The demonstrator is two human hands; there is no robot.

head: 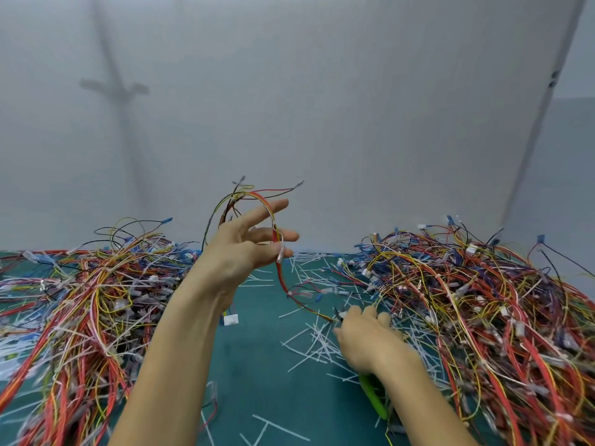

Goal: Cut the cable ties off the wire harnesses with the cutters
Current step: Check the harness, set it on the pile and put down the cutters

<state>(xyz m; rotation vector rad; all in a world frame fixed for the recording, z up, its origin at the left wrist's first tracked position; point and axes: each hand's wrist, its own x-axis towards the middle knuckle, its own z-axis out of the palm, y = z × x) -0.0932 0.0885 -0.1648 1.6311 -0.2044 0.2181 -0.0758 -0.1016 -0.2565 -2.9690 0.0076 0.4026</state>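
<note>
My left hand (238, 249) is raised above the table with its fingers spread and fairly straight. A wire harness (280, 275) of red, yellow and black wires loops over those fingers and hangs down toward the mat. My right hand (367, 336) is low over the mat and grips the cutters (373, 397) by their green handles. The dark cutter tips point at the harness's lower end beside the right pile. A white connector (231, 320) dangles below my left wrist.
A big tangled pile of harnesses (90, 300) covers the left of the green mat (257, 365), and a larger pile (483, 317) fills the right. Several cut white cable ties (315, 342) litter the mat between them. A grey wall stands behind.
</note>
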